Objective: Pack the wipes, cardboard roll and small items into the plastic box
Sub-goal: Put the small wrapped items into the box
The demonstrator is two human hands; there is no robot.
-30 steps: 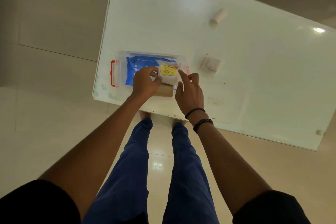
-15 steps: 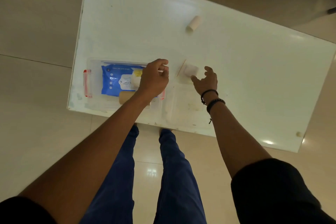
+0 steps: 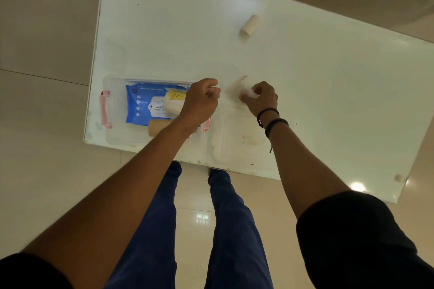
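A clear plastic box (image 3: 110, 91) with red latches sits at the table's near left corner. Inside it lie a blue wipes pack (image 3: 143, 103), a brown cardboard roll (image 3: 159, 127) along the near side, and a small pale packet with a yellow label (image 3: 175, 99). My left hand (image 3: 202, 101) rests curled over the box's right end; what it holds is hidden. Just right of the box, my right hand (image 3: 261, 98) closes on a small white item (image 3: 249, 94) that lies on a thin pale card (image 3: 237, 85).
The box's clear lid (image 3: 237, 138) lies flat on the white table (image 3: 328, 91) near the front edge, right of the box. A small white roll (image 3: 250, 25) lies farther back. The table's left and near edges run close to the box.
My right hand left the box, moved right and closed around the small white item. My left hand stayed over the box's right end. The camera view shifted.
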